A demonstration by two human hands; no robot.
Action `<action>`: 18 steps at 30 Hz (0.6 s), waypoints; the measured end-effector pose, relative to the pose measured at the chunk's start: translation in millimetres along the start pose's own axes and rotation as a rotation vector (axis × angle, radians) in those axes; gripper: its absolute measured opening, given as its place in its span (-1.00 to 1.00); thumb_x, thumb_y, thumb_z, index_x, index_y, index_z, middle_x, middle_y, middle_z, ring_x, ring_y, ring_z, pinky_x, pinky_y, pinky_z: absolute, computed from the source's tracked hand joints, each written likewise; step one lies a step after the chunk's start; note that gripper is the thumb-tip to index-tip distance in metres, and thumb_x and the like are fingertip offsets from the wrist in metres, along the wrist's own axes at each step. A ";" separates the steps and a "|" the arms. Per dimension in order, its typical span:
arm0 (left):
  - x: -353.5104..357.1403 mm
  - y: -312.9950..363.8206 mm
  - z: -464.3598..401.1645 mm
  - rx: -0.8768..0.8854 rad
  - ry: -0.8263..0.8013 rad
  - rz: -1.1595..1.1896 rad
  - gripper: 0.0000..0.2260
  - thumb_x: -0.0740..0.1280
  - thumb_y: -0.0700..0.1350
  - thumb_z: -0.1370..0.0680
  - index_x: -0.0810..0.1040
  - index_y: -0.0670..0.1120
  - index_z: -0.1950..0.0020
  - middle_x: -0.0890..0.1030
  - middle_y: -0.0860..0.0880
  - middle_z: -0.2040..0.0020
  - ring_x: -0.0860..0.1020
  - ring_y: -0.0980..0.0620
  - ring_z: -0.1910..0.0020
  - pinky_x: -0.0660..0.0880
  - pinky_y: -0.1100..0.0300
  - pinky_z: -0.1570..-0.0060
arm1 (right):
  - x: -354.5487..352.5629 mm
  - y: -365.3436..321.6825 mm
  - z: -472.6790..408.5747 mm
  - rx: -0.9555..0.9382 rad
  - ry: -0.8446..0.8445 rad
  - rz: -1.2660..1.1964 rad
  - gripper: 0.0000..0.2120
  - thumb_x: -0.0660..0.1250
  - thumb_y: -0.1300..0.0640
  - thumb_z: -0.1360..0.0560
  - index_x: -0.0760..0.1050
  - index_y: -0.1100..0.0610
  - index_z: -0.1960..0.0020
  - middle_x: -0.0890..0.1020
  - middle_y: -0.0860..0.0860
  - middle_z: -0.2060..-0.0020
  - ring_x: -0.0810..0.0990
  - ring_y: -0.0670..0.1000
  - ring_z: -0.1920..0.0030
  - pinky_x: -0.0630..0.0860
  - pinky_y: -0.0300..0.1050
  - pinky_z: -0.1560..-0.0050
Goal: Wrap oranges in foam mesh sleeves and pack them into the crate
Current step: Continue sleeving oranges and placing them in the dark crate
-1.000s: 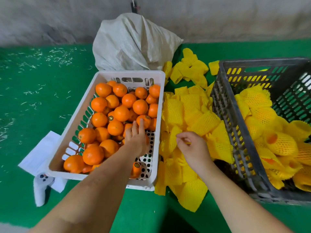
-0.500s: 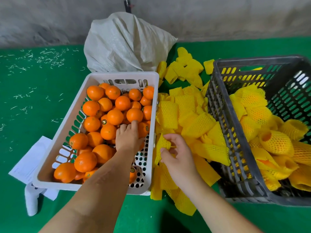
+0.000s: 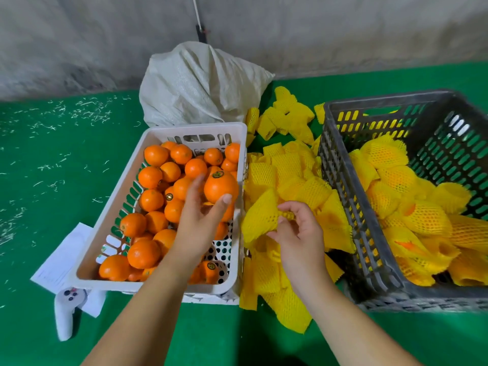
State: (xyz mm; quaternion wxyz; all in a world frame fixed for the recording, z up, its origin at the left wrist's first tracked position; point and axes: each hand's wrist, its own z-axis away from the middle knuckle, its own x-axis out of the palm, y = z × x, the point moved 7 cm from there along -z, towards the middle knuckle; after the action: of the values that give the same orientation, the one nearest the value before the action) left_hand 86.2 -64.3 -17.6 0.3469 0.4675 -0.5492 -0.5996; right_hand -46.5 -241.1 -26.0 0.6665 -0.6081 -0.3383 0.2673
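A white basket (image 3: 113, 223) at centre left holds several bare oranges. My left hand (image 3: 200, 220) grips one orange (image 3: 220, 187) with a sticker on top, lifted just above the others at the basket's right side. Between the basket and a grey crate (image 3: 340, 186) lies a pile of yellow foam mesh sleeves (image 3: 290, 175). My right hand (image 3: 298, 233) pinches one sleeve (image 3: 260, 219) at its edge, raised off the pile. The crate on the right holds several wrapped oranges (image 3: 422, 220).
A white woven sack (image 3: 198, 83) stands behind the basket against a grey wall. A sheet of paper (image 3: 63, 260) and a white controller (image 3: 66, 313) lie at the basket's front left. Green cloth (image 3: 52, 167) with white scraps covers the table.
My left hand has closed on an orange and lifted it out of the heap. My right hand has picked a foam sleeve up from the pile.
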 end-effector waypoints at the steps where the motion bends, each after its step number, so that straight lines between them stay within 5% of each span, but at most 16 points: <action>1: 9.6 4.7 8.5 -0.027 -0.011 0.062 -0.36 0.45 0.28 -0.54 0.38 0.11 -0.56 0.62 0.22 -0.31 0.62 0.21 -0.25 0.62 0.27 -0.11 | -3.3 -6.4 -0.1 -0.011 0.032 -0.026 -0.75 0.21 0.27 -0.67 0.60 0.00 -0.10 0.61 -0.18 0.20 0.61 -0.08 0.16 0.68 0.05 -0.04; 5: 58.8 7.3 37.6 -0.173 -0.158 0.432 -0.54 0.53 0.30 -0.45 0.67 0.05 -0.20 0.66 0.05 0.06 0.62 0.07 0.03 0.55 0.14 -0.10 | -9.0 -32.5 1.9 -0.092 0.048 -0.087 -0.76 0.22 0.06 -0.64 0.67 -0.02 -0.13 0.70 -0.20 -0.01 0.66 -0.12 -0.10 0.65 -0.11 -0.07; 8: 71.6 4.4 47.6 -0.257 -0.224 0.567 -0.15 0.59 0.36 -0.31 0.52 -0.08 -0.45 0.67 -0.12 -0.29 0.65 -0.08 -0.25 0.61 0.13 -0.15 | -15.8 -44.0 12.2 -0.224 0.085 0.022 -0.84 0.32 0.15 -0.65 0.62 -0.04 -0.13 0.68 -0.16 0.00 0.65 -0.12 -0.01 0.59 -0.18 0.02; 10: 69.5 1.3 48.5 -0.295 -0.240 0.605 0.04 0.59 0.41 -0.25 0.37 -0.09 -0.58 0.59 -0.17 -0.41 0.62 -0.10 -0.30 0.63 0.13 -0.12 | -17.7 -43.8 21.7 -0.280 0.111 0.054 -0.72 0.38 0.26 -0.59 0.55 -0.09 -0.17 0.63 -0.16 -0.03 0.61 -0.19 -0.02 0.51 -0.37 0.07; 13: 72.6 1.4 50.2 -0.322 -0.312 0.666 0.04 0.59 0.41 -0.24 0.35 -0.05 -0.57 0.61 -0.17 -0.40 0.62 -0.16 -0.33 0.64 0.09 -0.13 | -17.8 -35.8 25.4 -0.217 0.117 0.047 -0.61 0.42 0.29 -0.55 0.50 -0.15 -0.19 0.56 -0.14 -0.12 0.53 -0.30 -0.14 0.46 -0.50 0.03; 18: 75.6 1.7 51.3 -0.295 -0.342 0.664 0.09 0.60 0.38 -0.26 0.29 -0.14 -0.60 0.55 -0.26 -0.44 0.51 -0.30 -0.44 0.42 -0.22 -0.47 | -25.1 -28.3 11.2 -0.098 0.168 0.006 -0.80 0.43 0.09 -0.58 0.50 -0.16 -0.11 0.55 -0.08 0.01 0.54 -0.32 0.09 0.46 -0.45 0.16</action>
State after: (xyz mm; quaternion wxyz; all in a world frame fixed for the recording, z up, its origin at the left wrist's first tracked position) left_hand 13.4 -117.7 -31.6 0.4886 0.1032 -0.6284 -0.5964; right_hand -72.5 -256.6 -0.8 0.6613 -0.6613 -0.2919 0.2004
